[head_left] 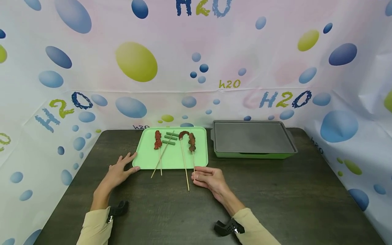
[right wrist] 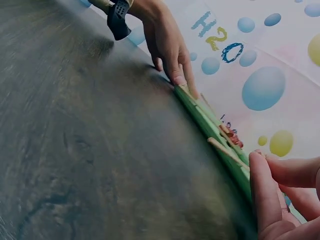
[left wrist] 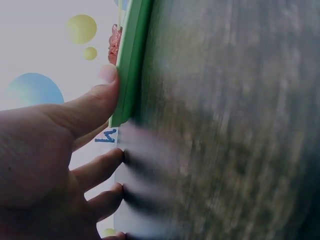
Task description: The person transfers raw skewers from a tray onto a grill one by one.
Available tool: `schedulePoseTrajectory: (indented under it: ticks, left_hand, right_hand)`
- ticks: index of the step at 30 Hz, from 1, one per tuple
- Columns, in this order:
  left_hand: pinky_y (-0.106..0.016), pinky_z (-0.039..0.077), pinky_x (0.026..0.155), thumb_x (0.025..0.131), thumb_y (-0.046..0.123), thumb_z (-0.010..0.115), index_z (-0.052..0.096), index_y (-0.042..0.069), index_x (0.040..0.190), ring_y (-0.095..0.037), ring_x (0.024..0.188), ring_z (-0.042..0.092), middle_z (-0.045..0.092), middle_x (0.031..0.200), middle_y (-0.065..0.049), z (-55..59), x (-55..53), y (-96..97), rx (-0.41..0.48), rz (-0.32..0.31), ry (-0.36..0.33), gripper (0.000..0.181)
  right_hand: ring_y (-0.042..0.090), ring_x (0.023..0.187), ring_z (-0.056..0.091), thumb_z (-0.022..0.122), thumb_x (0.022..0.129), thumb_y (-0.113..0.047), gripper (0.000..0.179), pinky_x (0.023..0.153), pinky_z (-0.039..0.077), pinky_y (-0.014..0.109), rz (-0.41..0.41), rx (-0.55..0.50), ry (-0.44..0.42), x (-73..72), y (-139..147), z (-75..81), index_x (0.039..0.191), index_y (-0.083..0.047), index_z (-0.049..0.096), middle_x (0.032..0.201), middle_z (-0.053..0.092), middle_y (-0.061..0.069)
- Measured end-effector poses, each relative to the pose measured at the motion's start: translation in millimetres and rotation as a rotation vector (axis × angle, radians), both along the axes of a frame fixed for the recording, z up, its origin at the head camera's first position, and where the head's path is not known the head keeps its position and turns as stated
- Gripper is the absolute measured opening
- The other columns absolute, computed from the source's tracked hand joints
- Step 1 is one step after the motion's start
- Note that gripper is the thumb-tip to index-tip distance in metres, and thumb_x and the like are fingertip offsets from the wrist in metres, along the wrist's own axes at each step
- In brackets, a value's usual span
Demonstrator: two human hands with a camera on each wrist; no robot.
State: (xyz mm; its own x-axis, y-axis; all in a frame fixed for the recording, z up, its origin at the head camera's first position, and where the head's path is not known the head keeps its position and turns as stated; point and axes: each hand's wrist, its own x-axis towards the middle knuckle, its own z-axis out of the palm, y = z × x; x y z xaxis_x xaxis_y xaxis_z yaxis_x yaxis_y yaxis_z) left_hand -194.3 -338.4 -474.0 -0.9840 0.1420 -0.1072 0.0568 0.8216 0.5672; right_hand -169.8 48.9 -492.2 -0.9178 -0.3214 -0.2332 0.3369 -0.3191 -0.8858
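A light green tray [head_left: 141,153] lies on the dark table, bearing several skewers with their sticks over its front edge. At the right, my right hand [head_left: 211,180] pinches the stick of a brown meat skewer [head_left: 192,142] between thumb and fingers. Beside it lies a skewer with a curled reddish-brown piece [head_left: 183,134]. Further left are a skewer of green pieces [head_left: 168,142] and a red meat skewer [head_left: 157,140], their sticks crossing. My left hand [head_left: 117,173] spreads its fingers at the tray's front left corner; the thumb [left wrist: 100,92] touches the rim in the left wrist view.
Right of the tray stands a grey rectangular griddle pan [head_left: 254,137] on a green base, close to the tray's edge. Behind the table [head_left: 260,197] hangs a white sheet [head_left: 177,41] printed with bubbles and lettering.
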Motion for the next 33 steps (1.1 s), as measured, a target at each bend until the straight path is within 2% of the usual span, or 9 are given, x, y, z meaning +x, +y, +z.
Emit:
schedulePoseTrajectory:
  ticks: [7,12,17,23,33]
  left_hand:
    - [-0.087,0.000,0.102,0.100,0.044,0.065,0.031,0.002,0.160,-0.064,0.146,0.005,0.017,0.162,-0.035,-0.1,-2.6,0.8,-0.016,0.000,0.014,0.081]
    - [-0.087,0.000,0.102,0.100,0.044,0.065,0.030,0.002,0.160,-0.064,0.146,0.004,0.017,0.162,-0.036,-0.1,-1.9,0.5,-0.013,-0.001,0.018,0.081]
    - [-0.087,0.000,0.102,0.100,0.043,0.066,0.031,0.001,0.160,-0.065,0.145,0.004,0.016,0.162,-0.037,0.7,0.4,0.9,-0.001,-0.002,0.015,0.081]
    - [-0.087,-0.001,0.102,0.101,0.043,0.065,0.030,0.000,0.160,-0.065,0.145,0.004,0.016,0.162,-0.036,0.8,0.9,0.1,0.006,-0.006,0.015,0.081]
    - [-0.086,-0.001,0.102,0.100,0.043,0.065,0.031,0.001,0.160,-0.065,0.146,0.003,0.016,0.162,-0.036,1.1,0.7,0.2,0.005,-0.002,0.006,0.081]
  right_hand:
    - [0.022,0.094,0.076,0.068,0.093,0.011,0.046,0.085,0.060,0.035,-0.004,0.032,0.046,2.0,15.6,20.2,0.137,0.014,0.056,0.111,0.073,0.022]
    - [0.021,0.094,0.076,0.067,0.093,0.012,0.048,0.086,0.060,0.036,-0.015,0.035,0.077,-1.9,33.9,33.8,0.138,0.015,0.053,0.106,0.074,0.015]
    - [0.020,0.095,0.075,0.066,0.094,0.012,0.052,0.086,0.060,0.034,-0.030,0.037,0.083,-8.7,53.9,42.6,0.143,0.015,0.048,0.109,0.073,0.017]
    - [0.022,0.099,0.075,0.065,0.095,0.010,0.054,0.087,0.059,0.032,-0.036,0.029,0.067,-13.4,72.0,46.0,0.145,0.014,0.046,0.113,0.073,0.018]
    - [0.020,0.102,0.074,0.063,0.097,0.009,0.057,0.091,0.058,0.032,-0.016,-0.005,0.026,-19.7,94.0,40.7,0.149,0.014,0.039,0.112,0.073,0.013]
